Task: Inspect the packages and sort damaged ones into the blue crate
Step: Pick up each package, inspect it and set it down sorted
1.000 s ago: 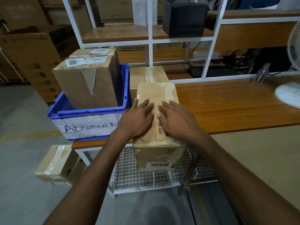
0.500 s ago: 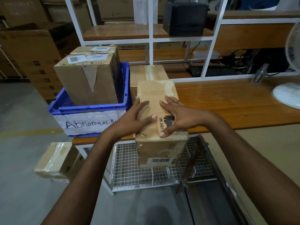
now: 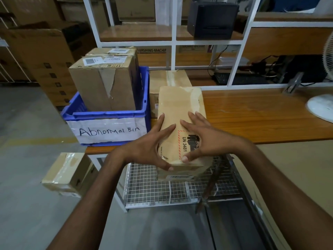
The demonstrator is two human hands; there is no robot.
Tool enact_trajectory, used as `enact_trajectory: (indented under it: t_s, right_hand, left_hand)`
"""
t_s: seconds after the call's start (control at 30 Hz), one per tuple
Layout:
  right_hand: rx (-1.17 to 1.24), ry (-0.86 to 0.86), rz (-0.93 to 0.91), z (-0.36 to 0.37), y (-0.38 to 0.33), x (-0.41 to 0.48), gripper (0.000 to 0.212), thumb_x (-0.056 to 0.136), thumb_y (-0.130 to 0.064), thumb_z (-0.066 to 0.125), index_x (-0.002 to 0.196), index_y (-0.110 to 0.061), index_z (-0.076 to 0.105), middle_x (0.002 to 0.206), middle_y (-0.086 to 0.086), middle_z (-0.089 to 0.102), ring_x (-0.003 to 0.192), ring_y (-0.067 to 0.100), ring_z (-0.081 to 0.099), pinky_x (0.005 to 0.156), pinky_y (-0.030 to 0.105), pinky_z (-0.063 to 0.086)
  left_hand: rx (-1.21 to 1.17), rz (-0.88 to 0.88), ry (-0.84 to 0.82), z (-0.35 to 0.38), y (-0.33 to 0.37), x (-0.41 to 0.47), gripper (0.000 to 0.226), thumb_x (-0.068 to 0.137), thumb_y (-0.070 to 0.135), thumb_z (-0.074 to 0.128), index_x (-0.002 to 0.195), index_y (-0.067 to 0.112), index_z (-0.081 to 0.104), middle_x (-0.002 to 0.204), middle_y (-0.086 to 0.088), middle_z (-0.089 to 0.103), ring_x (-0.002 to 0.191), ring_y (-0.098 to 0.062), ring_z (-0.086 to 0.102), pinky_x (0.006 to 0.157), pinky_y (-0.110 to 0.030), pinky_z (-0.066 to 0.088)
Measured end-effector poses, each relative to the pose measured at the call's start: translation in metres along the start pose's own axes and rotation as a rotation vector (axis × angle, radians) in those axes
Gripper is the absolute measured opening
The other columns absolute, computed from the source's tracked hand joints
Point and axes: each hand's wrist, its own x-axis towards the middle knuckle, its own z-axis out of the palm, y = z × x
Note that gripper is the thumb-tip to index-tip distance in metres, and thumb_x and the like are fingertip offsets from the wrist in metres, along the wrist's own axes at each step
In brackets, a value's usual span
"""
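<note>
A long tan package [image 3: 180,107] with a "UN 3481" label lies on the wooden table [image 3: 252,116], its near end hanging past the table's front edge. My left hand [image 3: 151,147] rests on its left side, fingers spread straight and thumb reaching down the near corner. My right hand [image 3: 207,139] lies flat on the label, thumb near the front edge. To the left stands the blue crate [image 3: 108,114] marked "Abnormal Bin". It holds a carton with torn tape [image 3: 104,83] and a second carton [image 3: 111,51] behind it.
Another taped box [image 3: 169,78] sits on the table right behind the package. A wire shelf [image 3: 180,192] hangs below the table edge, and a box [image 3: 66,172] lies on the floor at the left. A white fan base [image 3: 320,107] stands at the right; a black printer [image 3: 212,18] sits on the shelf.
Both hands turned from lying side by side on the package top to a spread span, thumbs dropping toward its near end. The package stayed nearly where it was.
</note>
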Motion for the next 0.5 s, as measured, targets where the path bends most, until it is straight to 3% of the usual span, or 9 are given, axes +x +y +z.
enact_trajectory:
  t_s: [0.07,0.13,0.27,0.4,0.5]
  right_hand:
    - [-0.006,-0.128,-0.047,-0.001,0.004,-0.006,0.14,0.065,-0.064,0.089,0.162,-0.046,-0.011,0.163,-0.016,-0.038,0.147,0.008,-0.041,0.123,0.051,-0.012]
    - [-0.047,-0.142,-0.077,0.003,0.006,-0.009,0.142,0.065,-0.052,0.093,0.16,-0.051,-0.012,0.162,-0.022,-0.038,0.146,0.006,-0.04,0.118,0.044,-0.01]
    - [0.016,0.114,-0.045,0.009,0.009,-0.005,0.115,0.081,-0.036,0.085,0.162,-0.051,0.006,0.171,-0.02,-0.014,0.155,0.005,-0.018,0.126,0.048,0.007]
    - [-0.092,0.24,0.044,0.007,-0.002,-0.003,0.098,0.089,-0.044,0.077,0.164,-0.042,0.014,0.173,-0.014,0.0,0.159,0.01,-0.004,0.124,0.05,0.02]
    - [-0.131,0.284,0.067,0.012,-0.008,-0.004,0.092,0.093,-0.05,0.07,0.164,-0.04,0.013,0.173,-0.012,0.003,0.159,0.013,-0.001,0.123,0.054,0.023]
  left_hand:
    - [0.029,0.019,0.043,0.002,-0.002,-0.002,0.127,0.072,0.049,0.091,0.165,0.035,0.006,0.164,0.023,-0.031,0.155,-0.004,-0.004,0.123,-0.026,0.025]
    - [0.007,0.024,0.134,0.004,-0.005,-0.003,0.116,0.073,0.054,0.088,0.164,0.034,0.019,0.168,0.023,-0.02,0.156,-0.006,0.006,0.122,-0.029,0.031]
    - [-0.307,0.013,0.373,0.01,-0.006,0.001,0.094,0.071,0.056,0.088,0.153,0.033,0.048,0.171,0.02,0.005,0.145,-0.008,0.041,0.109,-0.033,0.051]
    - [-0.564,0.004,0.581,0.028,0.0,0.006,0.08,0.08,0.045,0.082,0.152,0.028,0.049,0.164,0.015,0.031,0.138,-0.008,0.05,0.103,-0.028,0.055]
    - [-0.591,0.016,0.607,0.04,-0.004,0.01,0.086,0.079,0.039,0.084,0.155,0.033,0.042,0.146,0.013,0.051,0.131,-0.008,0.057,0.096,-0.026,0.057]
